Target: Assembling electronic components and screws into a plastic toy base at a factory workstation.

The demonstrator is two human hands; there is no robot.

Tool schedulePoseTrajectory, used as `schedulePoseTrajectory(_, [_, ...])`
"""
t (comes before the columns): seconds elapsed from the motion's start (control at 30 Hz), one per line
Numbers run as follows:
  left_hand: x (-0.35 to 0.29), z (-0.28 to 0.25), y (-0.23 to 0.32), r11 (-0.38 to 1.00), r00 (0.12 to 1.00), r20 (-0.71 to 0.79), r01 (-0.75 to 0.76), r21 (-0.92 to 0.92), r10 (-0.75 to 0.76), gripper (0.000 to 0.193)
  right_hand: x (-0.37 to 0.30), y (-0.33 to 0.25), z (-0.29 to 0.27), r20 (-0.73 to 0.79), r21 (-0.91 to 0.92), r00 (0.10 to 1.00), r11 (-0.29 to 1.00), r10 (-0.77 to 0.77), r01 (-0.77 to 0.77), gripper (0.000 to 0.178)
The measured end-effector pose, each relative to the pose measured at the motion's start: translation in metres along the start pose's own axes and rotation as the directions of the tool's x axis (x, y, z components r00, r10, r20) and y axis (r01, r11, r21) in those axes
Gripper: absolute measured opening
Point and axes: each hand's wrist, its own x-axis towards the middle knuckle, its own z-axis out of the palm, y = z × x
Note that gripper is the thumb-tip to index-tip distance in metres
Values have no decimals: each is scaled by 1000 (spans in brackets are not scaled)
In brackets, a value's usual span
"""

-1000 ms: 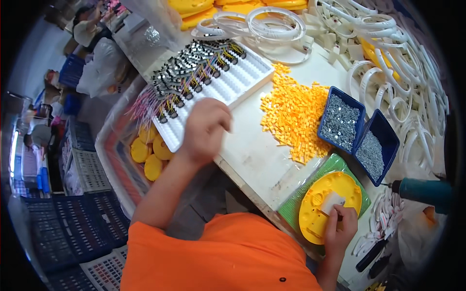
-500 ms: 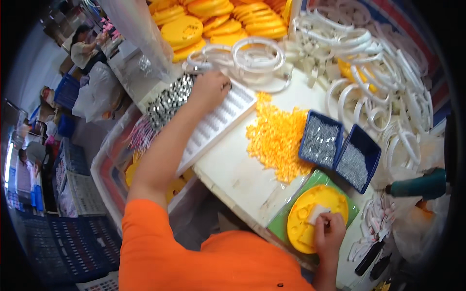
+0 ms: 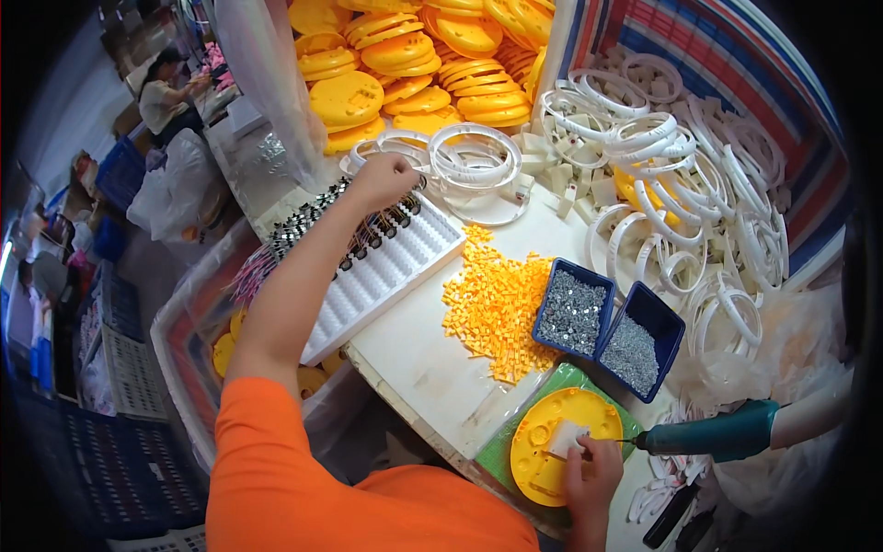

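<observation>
My left hand [image 3: 382, 179] reaches far out to the back end of a white slotted tray [image 3: 395, 271] that holds rows of small dark wired parts [image 3: 313, 221]. Its curled fingers touch a white plastic ring [image 3: 469, 156]; whether they grip anything is hidden. My right hand [image 3: 593, 469] is near the table's front edge. It pinches a small white block [image 3: 563, 438] against a round yellow disc [image 3: 543, 451] that lies on a green mat [image 3: 501, 432].
A heap of small orange pieces [image 3: 497, 304] lies mid-table beside two blue bins of metal screws [image 3: 575, 313]. A teal power screwdriver [image 3: 717, 432] lies right of the disc. White rings [image 3: 681, 184] and stacked yellow discs [image 3: 405, 55] fill the back. A person [image 3: 166, 87] works far left.
My left hand has moved from the near part of the tray up to its far end by the white rings. My right hand has stayed on the yellow disc.
</observation>
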Motion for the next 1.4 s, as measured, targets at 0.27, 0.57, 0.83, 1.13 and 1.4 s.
schedulePoseTrajectory(0.27, [-51,-62,44,627,973,-193,-227,-745,123,15,6,-24,-20,-140,63,975,981,-173,183,5])
schedulePoseTrajectory(0.57, [-232,46,161,641,690,293,-317,-699,662,15,36,-63,-9,608,631,769,467,198,-619,36])
schedulePoseTrajectory(0.83, [-258,81,168,514,428,291,-632,-580,856,21,2,-37,-19,709,557,571,167,414,-813,11])
schedulePoseTrajectory(1.13, [-236,86,175,729,547,500,-363,-580,671,40,51,-44,-25,183,26,977,994,-113,110,23])
schedulePoseTrajectory(1.4, [-232,108,164,838,584,664,-52,-543,466,52,38,-22,5,261,-50,954,985,-149,168,23])
